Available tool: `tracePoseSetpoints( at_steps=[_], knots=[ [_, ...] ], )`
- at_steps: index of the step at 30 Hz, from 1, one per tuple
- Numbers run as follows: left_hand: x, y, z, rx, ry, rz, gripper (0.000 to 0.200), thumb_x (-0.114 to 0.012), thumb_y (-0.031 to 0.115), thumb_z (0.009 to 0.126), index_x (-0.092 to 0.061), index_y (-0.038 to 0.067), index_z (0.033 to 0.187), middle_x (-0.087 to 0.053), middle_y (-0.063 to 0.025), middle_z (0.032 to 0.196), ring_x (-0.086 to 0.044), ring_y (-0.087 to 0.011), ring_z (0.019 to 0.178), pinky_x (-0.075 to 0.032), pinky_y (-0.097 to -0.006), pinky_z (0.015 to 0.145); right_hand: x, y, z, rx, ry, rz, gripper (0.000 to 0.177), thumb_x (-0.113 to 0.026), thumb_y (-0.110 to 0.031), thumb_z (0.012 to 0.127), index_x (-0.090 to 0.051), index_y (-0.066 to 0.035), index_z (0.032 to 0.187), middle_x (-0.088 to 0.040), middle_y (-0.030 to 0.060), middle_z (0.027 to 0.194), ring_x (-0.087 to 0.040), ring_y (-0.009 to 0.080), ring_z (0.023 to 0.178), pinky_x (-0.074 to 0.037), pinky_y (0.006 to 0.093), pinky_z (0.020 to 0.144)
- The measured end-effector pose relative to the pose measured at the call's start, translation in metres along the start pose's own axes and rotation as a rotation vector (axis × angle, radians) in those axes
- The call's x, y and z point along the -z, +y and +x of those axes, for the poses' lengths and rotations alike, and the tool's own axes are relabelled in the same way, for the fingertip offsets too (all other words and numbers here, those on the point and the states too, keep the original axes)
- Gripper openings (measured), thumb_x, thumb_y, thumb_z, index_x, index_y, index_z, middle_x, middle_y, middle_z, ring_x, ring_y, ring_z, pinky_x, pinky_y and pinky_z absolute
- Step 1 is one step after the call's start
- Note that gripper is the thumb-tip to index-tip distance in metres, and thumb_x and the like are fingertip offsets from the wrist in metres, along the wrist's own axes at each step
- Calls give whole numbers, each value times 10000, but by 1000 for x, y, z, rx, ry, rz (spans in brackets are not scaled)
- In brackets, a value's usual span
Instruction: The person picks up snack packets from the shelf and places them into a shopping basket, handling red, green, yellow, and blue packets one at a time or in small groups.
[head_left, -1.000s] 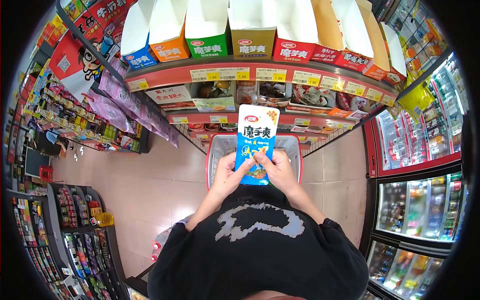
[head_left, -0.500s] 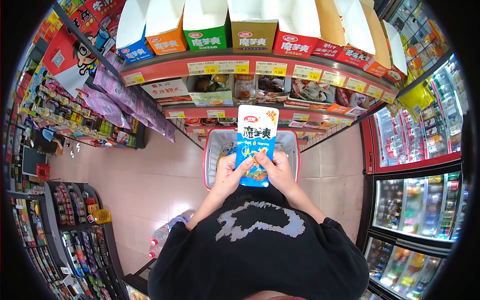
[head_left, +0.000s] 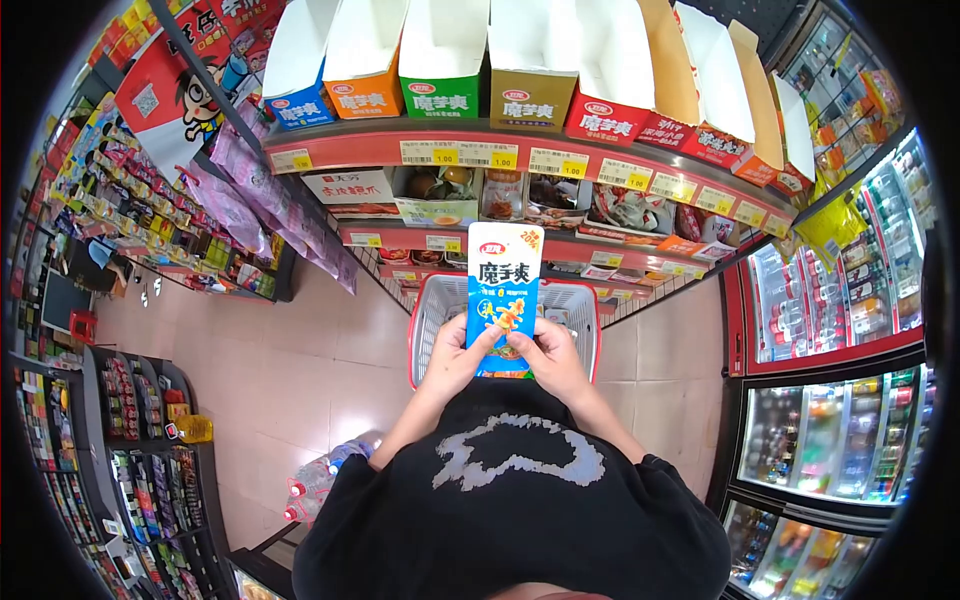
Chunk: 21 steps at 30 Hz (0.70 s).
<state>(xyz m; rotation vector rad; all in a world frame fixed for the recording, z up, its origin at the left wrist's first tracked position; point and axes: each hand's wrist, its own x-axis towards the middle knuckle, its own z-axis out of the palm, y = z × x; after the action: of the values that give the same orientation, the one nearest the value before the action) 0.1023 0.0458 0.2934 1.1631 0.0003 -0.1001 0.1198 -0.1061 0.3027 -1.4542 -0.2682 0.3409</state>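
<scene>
Between my two hands a blue and white snack packet (head_left: 505, 270) is held upright, its printed front toward me. My left hand (head_left: 458, 355) grips the lower left side, with the thumb pressed on the front. On the lower right side my right hand (head_left: 548, 355) does the same, its thumb also on the front. Most of my other fingers are hidden behind the packet. Beneath it stands a grey shopping basket (head_left: 432, 310) with a red rim. Its contents are mostly covered by the packet and my hands.
Ahead is a shelf (head_left: 380, 150) with open snack boxes, among them a green box (head_left: 440, 97), and price tags. Glass-door drink fridges (head_left: 820, 430) line the right. Plastic bottles (head_left: 322, 475) stand on the floor at left, near a dark product rack (head_left: 155, 450).
The packet has shifted slightly left and stands a little straighter. My thumbs have slid lower on its front. The shelf sits lower and further right in view.
</scene>
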Motion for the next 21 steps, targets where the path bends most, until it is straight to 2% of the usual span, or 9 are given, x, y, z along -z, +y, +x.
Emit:
tracePoseSetpoints(
  at_steps=[4,7,10,12,13,16,17,19,21],
  knots=[
    [-1,6,-1,-54,-11,10,196,-579,162,849,-567,4,965,-617,-54,874,-568,-64,716,-471,-208,635,-1,3,0,149,37,-89,197,-553,-156,862,-595,25,928,-628,65,824,-595,99,709,-491,235,637],
    [17,7,-3,183,-137,105,202,-577,159,851,-557,3,977,-610,-32,801,-524,-38,586,-434,-179,520,-1,6,0,142,54,-30,201,-551,-153,865,-589,32,937,-622,69,836,-584,95,725,-484,237,641],
    [16,0,-4,108,-151,75,186,-559,170,863,-563,15,966,-591,-13,755,-452,-17,499,-375,-161,443,-3,-1,-2,115,75,13,235,-517,-184,884,-581,41,918,-609,76,817,-566,96,725,-468,240,644],
    [9,7,-9,167,-108,-70,200,-512,198,889,-570,10,919,-571,9,670,-439,-17,466,-357,-164,428,-4,-4,-4,146,98,-24,309,-468,-243,910,-577,43,870,-593,75,773,-551,100,709,-455,242,636],
    [6,10,-11,194,-86,-144,223,-489,212,902,-574,7,896,-561,19,628,-433,-17,450,-348,-166,421,-1,0,-3,163,27,53,348,-436,-275,918,-570,37,843,-580,70,752,-539,104,694,-444,244,630],
    [15,-3,-14,328,-280,-1223,317,-410,236,929,-539,29,727,-487,41,477,-401,-35,377,-310,-167,391,7,10,-1,194,-119,191,455,-353,-358,936,-550,19,773,-544,57,701,-506,117,654,-414,249,612],
    [10,-9,-9,230,-463,-1657,321,-406,177,917,-448,84,612,-409,38,385,-394,-60,338,-289,-174,375,6,7,-1,191,-124,179,476,-335,-375,937,-543,13,757,-534,55,691,-496,121,644,-407,250,607],
    [8,-9,-8,255,-455,-1829,279,-413,72,863,-414,107,586,-438,20,395,-419,-61,347,-307,-171,381,3,4,2,190,-128,143,504,-314,-397,934,-523,25,755,-532,89,697,-481,129,624,-387,257,576],
    [9,-8,-8,265,-469,-1922,238,-417,-33,776,-404,106,583,-456,8,400,-431,-68,350,-317,-171,387,1,-3,6,157,-135,84,474,-337,-391,929,-526,18,781,-535,79,701,-489,125,638,-391,253,586]
  ],
)
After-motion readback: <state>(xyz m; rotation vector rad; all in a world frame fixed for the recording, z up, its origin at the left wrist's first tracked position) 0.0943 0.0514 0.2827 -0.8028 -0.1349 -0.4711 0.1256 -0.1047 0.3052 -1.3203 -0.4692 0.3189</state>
